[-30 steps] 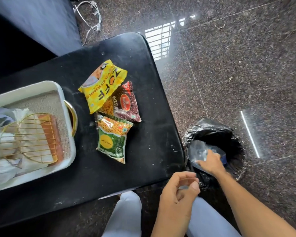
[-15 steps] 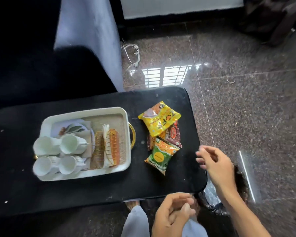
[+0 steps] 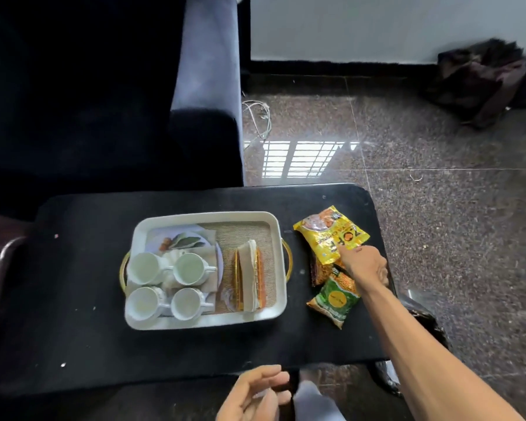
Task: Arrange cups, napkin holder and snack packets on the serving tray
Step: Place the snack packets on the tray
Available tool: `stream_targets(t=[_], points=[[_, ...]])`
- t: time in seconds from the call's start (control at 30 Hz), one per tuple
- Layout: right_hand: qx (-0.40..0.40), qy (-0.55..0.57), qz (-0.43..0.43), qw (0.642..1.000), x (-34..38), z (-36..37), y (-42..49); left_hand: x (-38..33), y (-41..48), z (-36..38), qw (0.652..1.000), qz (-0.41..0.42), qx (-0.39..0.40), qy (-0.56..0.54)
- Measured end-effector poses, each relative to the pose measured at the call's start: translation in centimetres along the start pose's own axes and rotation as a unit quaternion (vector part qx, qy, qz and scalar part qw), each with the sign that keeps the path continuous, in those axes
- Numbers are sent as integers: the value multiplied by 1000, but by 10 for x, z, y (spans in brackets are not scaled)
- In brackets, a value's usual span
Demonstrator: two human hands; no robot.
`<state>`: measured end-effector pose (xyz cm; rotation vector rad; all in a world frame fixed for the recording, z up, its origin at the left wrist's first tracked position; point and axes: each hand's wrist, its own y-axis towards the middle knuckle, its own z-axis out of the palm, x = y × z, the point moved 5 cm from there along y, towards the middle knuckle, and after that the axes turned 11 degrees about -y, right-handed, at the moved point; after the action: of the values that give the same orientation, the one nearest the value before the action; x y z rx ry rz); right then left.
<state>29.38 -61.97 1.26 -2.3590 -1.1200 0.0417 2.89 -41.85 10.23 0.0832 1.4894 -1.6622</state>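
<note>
A white serving tray (image 3: pixel 205 324) with gold handles sits on the black table (image 3: pixel 73 344). Several white cups (image 3: pixel 145 267) stand in its left half on a leaf-print plate. A gold wire napkin holder (image 3: pixel 249 279) with napkins stands in its right half. Right of the tray lie a yellow snack packet (image 3: pixel 324 235), a maroon packet (image 3: pixel 317 273) partly under it, and a green packet (image 3: pixel 334 299). My right hand (image 3: pixel 365 264) reaches over the packets, its fingertips at the yellow packet's lower edge. No closed grip shows. My left hand (image 3: pixel 255 393) hovers empty at the near table edge, fingers loosely curled.
A bin with a black bag (image 3: pixel 422 317) stands on the floor off the table's right end, under my right forearm. A dark blue sofa (image 3: pixel 204 86) is behind the table. A white cable (image 3: pixel 260 117) and a dark bundle (image 3: pixel 483 77) lie on the granite floor.
My right hand left the bin, rose over the table edge and came down onto the snack packets. The view swung up and left, so the whole tray shows.
</note>
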Motion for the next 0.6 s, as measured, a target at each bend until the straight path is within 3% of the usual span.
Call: stream_targets(t=[0.17, 0.3, 0.43, 0.6], points=[[-9, 63, -65, 996, 14, 2, 2, -35, 22, -26, 993, 80, -80, -39], [-43, 94, -206, 973, 48, -17, -3, -83, 44, -31, 975, 176, -127, -38], [-29, 75, -334, 939, 95, -35, -17, -131, 68, -39, 958, 251, -137, 29], [-46, 24, -490, 870, 145, -48, -51, -176, 104, -54, 934, 305, -155, 102]])
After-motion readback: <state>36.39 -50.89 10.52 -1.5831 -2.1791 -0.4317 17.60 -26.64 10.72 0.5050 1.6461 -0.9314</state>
